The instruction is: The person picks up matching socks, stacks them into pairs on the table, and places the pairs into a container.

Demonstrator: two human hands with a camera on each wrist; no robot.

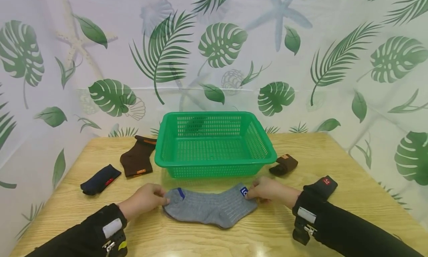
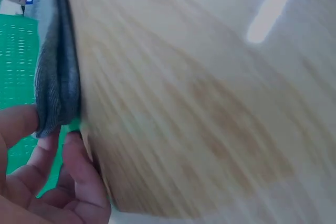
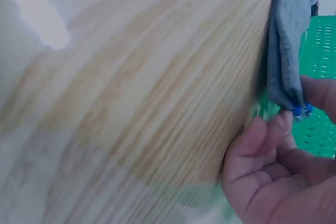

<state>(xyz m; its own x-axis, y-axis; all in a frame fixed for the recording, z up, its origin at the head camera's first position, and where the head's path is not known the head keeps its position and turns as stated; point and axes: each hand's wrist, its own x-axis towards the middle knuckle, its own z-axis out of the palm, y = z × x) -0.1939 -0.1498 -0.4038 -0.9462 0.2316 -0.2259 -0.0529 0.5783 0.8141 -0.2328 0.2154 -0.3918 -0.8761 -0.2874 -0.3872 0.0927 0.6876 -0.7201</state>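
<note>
A pair of grey socks [image 1: 207, 206] with blue marks at both ends lies stretched sideways in front of the green basket. At the toe end, my left hand [image 1: 146, 199] pinches the fabric between thumb and fingers. My right hand [image 1: 272, 190] pinches the cuff end beside its blue label. In the left wrist view, the left thumb and fingers meet on the grey socks [image 2: 55, 72], whose layers lie together. The right wrist view has the right hand [image 3: 283, 166] gripping the edge of the socks [image 3: 286, 40] near a blue patch.
The green plastic basket [image 1: 217, 163] stands behind the socks. Left of it lie brown socks [image 1: 138, 158] and a folded navy pair [image 1: 100, 179]. To its right are a folded brown pair [image 1: 284, 164] and a folded dark pair [image 1: 321, 188], close to my right sleeve.
</note>
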